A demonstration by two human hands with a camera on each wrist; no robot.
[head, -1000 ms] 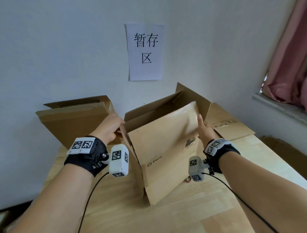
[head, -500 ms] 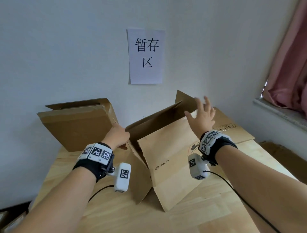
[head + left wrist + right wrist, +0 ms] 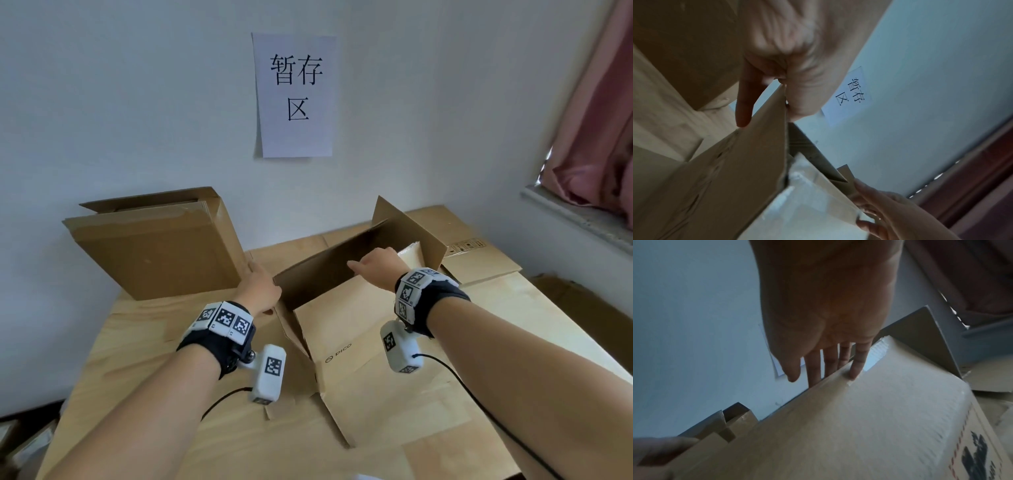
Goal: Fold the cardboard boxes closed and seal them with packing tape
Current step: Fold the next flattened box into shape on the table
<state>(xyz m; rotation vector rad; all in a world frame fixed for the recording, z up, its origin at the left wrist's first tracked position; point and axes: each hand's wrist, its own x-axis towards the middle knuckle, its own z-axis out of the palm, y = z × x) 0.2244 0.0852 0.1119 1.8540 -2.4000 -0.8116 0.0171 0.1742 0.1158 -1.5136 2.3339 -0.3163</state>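
Observation:
A brown cardboard box (image 3: 359,342) printed "pico" lies tilted on the wooden table (image 3: 144,359), its top open toward the wall. My left hand (image 3: 260,291) is at the box's left corner. In the left wrist view this hand (image 3: 774,104) pinches a cardboard edge (image 3: 735,178), with one finger stretched along the panel. My right hand (image 3: 373,263) reaches over the top edge of the near panel. In the right wrist view its fingers (image 3: 857,363) are straight: the little finger touches the near face (image 3: 859,418), and the others go behind the edge. No tape is in view.
Flattened cardboard (image 3: 154,246) leans against the wall at the back left. More flat cardboard (image 3: 479,253) lies at the back right. A paper sign (image 3: 296,96) hangs on the wall. A windowsill (image 3: 579,219) and pink curtain (image 3: 599,137) are at the right.
The box has tipped lower toward the table. My right hand came down from above the flap onto the near panel's top edge. My left hand stays at the left corner.

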